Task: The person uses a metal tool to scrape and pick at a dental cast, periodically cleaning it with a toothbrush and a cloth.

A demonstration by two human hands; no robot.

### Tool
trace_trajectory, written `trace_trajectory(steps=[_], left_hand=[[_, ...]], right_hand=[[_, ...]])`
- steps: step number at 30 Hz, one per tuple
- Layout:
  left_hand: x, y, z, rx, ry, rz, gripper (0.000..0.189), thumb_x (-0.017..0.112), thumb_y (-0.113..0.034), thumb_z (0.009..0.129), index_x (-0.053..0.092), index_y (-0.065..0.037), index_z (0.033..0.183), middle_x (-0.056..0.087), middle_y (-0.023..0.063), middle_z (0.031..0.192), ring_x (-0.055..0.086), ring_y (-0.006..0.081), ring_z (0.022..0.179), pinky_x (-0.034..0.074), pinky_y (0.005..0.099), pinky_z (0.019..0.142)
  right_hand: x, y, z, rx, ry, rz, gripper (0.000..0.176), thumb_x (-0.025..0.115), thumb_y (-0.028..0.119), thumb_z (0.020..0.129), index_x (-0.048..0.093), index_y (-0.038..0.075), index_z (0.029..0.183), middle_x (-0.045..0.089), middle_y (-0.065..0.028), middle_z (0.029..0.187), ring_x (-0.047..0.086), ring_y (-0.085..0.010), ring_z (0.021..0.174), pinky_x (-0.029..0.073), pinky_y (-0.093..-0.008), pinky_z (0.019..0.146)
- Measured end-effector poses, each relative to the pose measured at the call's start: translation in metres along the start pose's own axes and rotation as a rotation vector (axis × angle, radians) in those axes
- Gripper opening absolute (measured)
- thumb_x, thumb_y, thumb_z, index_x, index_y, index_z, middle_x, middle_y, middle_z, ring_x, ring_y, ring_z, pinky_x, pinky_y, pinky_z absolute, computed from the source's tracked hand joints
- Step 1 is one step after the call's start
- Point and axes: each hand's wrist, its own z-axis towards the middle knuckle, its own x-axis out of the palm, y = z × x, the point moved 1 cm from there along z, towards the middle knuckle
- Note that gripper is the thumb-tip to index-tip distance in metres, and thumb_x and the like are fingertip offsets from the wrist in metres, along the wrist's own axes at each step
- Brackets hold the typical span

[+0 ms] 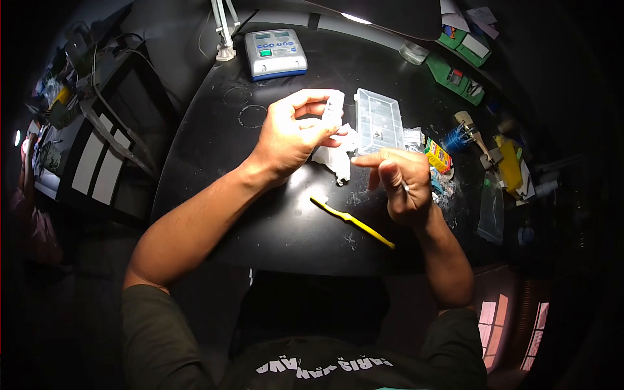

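Observation:
Between its thumb and fingers, my left hand [292,133] holds up a small pale piece [334,107] with marks on its face. My right hand [403,182] is to the right, its index finger pointing left and the other fingers curled round a thin white-tipped item [405,186], mostly hidden. A crumpled white cloth [335,159] lies on the black table under and between the hands. Just beyond my right hand stands a clear compartment box [379,120] with a tiny item inside. Nearer to me lies a yellow toothbrush [354,221].
A grey and blue control unit [276,55] sits at the back of the black table [214,130], beside a lamp arm [225,49]. On the right are a yellow-red box [438,156], blue wire [457,138], a plastic bag [491,208] and green trays [455,79].

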Motion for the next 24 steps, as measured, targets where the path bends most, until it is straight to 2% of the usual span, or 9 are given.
trace_trajectory(steps=[3, 4, 7, 8, 12, 15, 19, 21, 24], left_hand=[[0.001, 0.000, -0.003, 0.017, -0.003, 0.111, 0.051, 0.077, -0.003, 0.093, 0.055, 0.006, 0.138, 0.067, 0.0144, 0.112, 0.075, 0.0229, 0.100, 0.064, 0.0312, 0.080], [0.002, 0.001, -0.003, 0.016, -0.016, 0.102, 0.054, 0.081, -0.002, 0.089, 0.057, 0.004, 0.137, 0.065, 0.0102, 0.105, 0.075, 0.0179, 0.094, 0.063, 0.0276, 0.075], [0.004, -0.003, -0.005, 0.090, -0.012, 0.227, 0.055, 0.084, -0.002, 0.086, 0.060, 0.003, 0.135, 0.063, 0.0069, 0.101, 0.072, 0.0133, 0.088, 0.062, 0.0248, 0.072], [0.004, -0.002, -0.005, 0.098, -0.022, 0.201, 0.056, 0.087, -0.001, 0.084, 0.062, 0.002, 0.133, 0.061, 0.0040, 0.096, 0.070, 0.0093, 0.082, 0.062, 0.0229, 0.069], [0.003, 0.001, -0.003, 0.163, -0.025, 0.300, 0.056, 0.087, 0.000, 0.083, 0.062, 0.002, 0.134, 0.062, 0.0032, 0.092, 0.070, 0.0081, 0.076, 0.061, 0.0225, 0.068], [0.006, -0.001, -0.005, 0.161, 0.002, 0.243, 0.056, 0.087, 0.000, 0.083, 0.062, 0.002, 0.134, 0.063, 0.0030, 0.089, 0.070, 0.0085, 0.075, 0.060, 0.0221, 0.068], [0.007, -0.001, -0.007, 0.160, 0.016, 0.281, 0.056, 0.087, 0.000, 0.084, 0.062, 0.003, 0.134, 0.064, 0.0032, 0.088, 0.071, 0.0088, 0.077, 0.059, 0.0220, 0.068], [0.006, 0.000, -0.007, 0.152, 0.023, 0.259, 0.055, 0.087, -0.001, 0.084, 0.063, 0.003, 0.132, 0.065, 0.0036, 0.089, 0.071, 0.0090, 0.078, 0.060, 0.0223, 0.070], [0.007, -0.002, -0.008, 0.139, 0.045, 0.240, 0.054, 0.088, -0.001, 0.083, 0.064, 0.003, 0.131, 0.067, 0.0044, 0.091, 0.072, 0.0090, 0.079, 0.061, 0.0227, 0.073]], right_hand=[[0.004, -0.008, 0.002, -0.096, -0.026, -0.012, 0.054, 0.045, 0.037, 0.113, 0.074, -0.006, 0.100, 0.070, -0.0152, 0.078, 0.070, -0.0271, 0.070, 0.054, -0.0363, 0.067], [0.005, -0.008, 0.001, -0.058, -0.006, 0.007, 0.066, 0.035, 0.045, 0.114, 0.073, -0.007, 0.100, 0.070, -0.0188, 0.087, 0.070, -0.0299, 0.080, 0.054, -0.0381, 0.074], [0.007, -0.006, 0.004, -0.128, -0.146, -0.045, 0.077, 0.027, 0.054, 0.113, 0.073, -0.006, 0.098, 0.069, -0.0195, 0.091, 0.069, -0.0301, 0.084, 0.054, -0.0377, 0.076], [0.002, -0.004, 0.004, -0.096, -0.152, -0.138, 0.087, 0.018, 0.061, 0.110, 0.072, -0.006, 0.096, 0.068, -0.0201, 0.095, 0.068, -0.0299, 0.088, 0.054, -0.0370, 0.078], [-0.008, -0.004, -0.008, 0.160, -0.352, -0.143, 0.099, 0.004, 0.072, 0.104, 0.070, -0.001, 0.095, 0.068, -0.0098, 0.090, 0.065, -0.0165, 0.070, 0.052, -0.0290, 0.067], [-0.002, -0.004, -0.007, 0.248, -0.416, -0.013, 0.093, 0.009, 0.069, 0.106, 0.069, -0.002, 0.100, 0.069, -0.0090, 0.086, 0.066, -0.0139, 0.073, 0.052, -0.0267, 0.066], [0.002, -0.005, -0.001, -0.033, -0.402, -0.004, 0.064, 0.039, 0.053, 0.111, 0.068, -0.003, 0.103, 0.070, -0.0100, 0.086, 0.067, -0.0129, 0.074, 0.051, -0.0243, 0.064], [0.006, -0.007, -0.001, -0.068, -0.473, -0.064, 0.023, 0.074, 0.023, 0.100, 0.068, 0.000, 0.100, 0.071, -0.0081, 0.083, 0.065, -0.0112, 0.068, 0.050, -0.0244, 0.060], [0.008, -0.004, -0.002, -0.092, -0.477, -0.112, 0.016, 0.081, 0.009, 0.091, 0.069, 0.003, 0.099, 0.071, -0.0069, 0.081, 0.067, -0.0115, 0.068, 0.051, -0.0249, 0.060]])
